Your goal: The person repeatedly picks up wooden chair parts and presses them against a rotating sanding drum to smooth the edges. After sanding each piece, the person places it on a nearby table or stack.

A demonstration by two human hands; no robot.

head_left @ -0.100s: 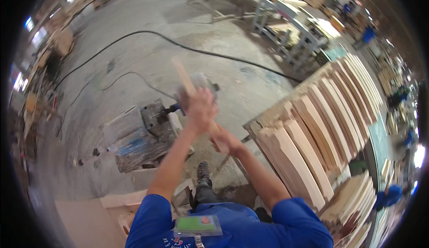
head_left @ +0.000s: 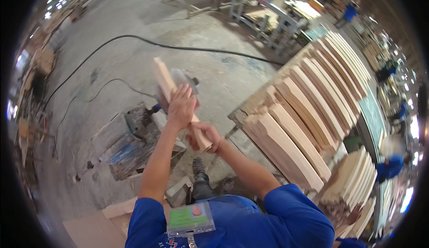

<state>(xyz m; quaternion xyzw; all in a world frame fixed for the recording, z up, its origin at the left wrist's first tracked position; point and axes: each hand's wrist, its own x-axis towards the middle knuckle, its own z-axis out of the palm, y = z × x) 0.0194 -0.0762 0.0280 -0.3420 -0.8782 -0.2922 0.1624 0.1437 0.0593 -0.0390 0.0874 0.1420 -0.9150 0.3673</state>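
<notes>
A pale wooden piece [head_left: 164, 79] slants away from me, held in both hands across a round spinning-looking wheel [head_left: 191, 87] on a machine. My left hand [head_left: 180, 106] lies over the middle of the wood with its fingers wrapped on it. Around the near end is my right hand [head_left: 206, 137], closed on the wood. The wheel is blurred and partly hidden behind the wood and my left hand, so I cannot tell whether they touch. A dusty motor body [head_left: 129, 134] with blue stains sits left of the wheel, joined by a shaft.
Curved wooden pieces [head_left: 308, 100] lie in rows on a stand to my right, with more stacked below [head_left: 353, 176]. A black cable [head_left: 178, 48] crosses the floor ahead. Worktables [head_left: 268, 11] stand farther off. Pale boards [head_left: 96, 225] lie near my left. A person in blue [head_left: 390, 167] is at far right.
The whole view has shifted, so the scene sits farther left. The wood has tilted, now showing more of its near end, and both hands keep their hold.
</notes>
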